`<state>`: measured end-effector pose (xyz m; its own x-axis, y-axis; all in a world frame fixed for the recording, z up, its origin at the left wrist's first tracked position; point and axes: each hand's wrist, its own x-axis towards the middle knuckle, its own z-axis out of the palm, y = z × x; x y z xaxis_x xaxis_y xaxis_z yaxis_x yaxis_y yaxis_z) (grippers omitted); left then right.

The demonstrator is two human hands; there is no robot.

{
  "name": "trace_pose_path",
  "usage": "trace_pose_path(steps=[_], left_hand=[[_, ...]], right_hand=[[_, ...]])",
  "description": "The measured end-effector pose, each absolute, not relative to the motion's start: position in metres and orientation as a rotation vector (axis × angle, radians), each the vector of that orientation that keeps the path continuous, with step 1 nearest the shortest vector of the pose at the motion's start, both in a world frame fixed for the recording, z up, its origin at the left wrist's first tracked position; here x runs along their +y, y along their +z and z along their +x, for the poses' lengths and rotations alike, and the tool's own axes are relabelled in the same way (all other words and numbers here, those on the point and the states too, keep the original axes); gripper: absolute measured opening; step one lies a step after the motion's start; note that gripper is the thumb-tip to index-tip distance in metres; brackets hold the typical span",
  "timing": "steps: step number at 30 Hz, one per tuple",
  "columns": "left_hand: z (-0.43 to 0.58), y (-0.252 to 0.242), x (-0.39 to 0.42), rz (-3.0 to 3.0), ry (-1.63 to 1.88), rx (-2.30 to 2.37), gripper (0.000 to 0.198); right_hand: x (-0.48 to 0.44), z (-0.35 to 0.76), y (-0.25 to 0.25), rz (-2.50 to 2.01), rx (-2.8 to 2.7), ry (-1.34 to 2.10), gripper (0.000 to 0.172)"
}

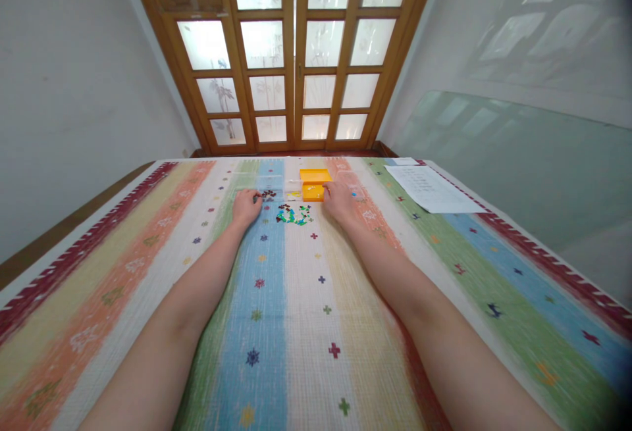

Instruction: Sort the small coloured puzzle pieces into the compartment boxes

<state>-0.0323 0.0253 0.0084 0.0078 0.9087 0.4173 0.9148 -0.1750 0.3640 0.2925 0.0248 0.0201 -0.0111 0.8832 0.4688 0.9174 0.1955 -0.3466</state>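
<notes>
My left hand (245, 206) rests at the left end of a row of small containers, fingers curled together beside a cluster of small dark brown pieces (269, 194). Whatever its fingertips hold, if anything, is too small to make out. At the right edge of an orange-yellow box (312, 193), my right hand (340, 202) has its fingers closed; their tips are partly hidden. The box's lid part (315, 174) stands behind it. Between my hands, nearer to me, small green, blue and brown pieces (295, 215) lie in a curved line on the cloth.
A clear compartment with yellow pieces (293, 195) sits left of the orange-yellow box. To the right lies a clear tray (351, 184) with a small blue piece. Printed paper sheets (429, 189) rest farther right on the striped tablecloth (306, 352). Wooden glazed doors (296, 82) stand behind the table.
</notes>
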Motion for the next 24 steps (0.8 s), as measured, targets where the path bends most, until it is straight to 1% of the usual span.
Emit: trace_pose_path(steps=[4,8,12,19,24], left_hand=[[-0.032,0.010,0.024,-2.227,-0.920,-2.009,0.024],[-0.030,0.012,0.022,-2.215,-0.917,-2.026,0.025],[-0.027,0.015,0.019,-2.191,-0.902,-2.044,0.026],[-0.024,0.019,0.014,-2.203,-0.894,-2.012,0.026],[-0.018,0.023,0.011,-2.250,-0.871,-1.905,0.027]], right_hand=[[0.033,0.314,0.015,-1.774,-1.684,-0.046,0.037],[0.037,0.318,0.008,-1.795,-1.695,-0.016,0.036],[0.036,0.312,0.007,-1.804,-1.736,-0.066,0.035],[0.024,0.295,0.009,-1.722,-1.922,-0.102,0.036],[0.016,0.276,0.009,-1.535,-2.173,-0.084,0.037]])
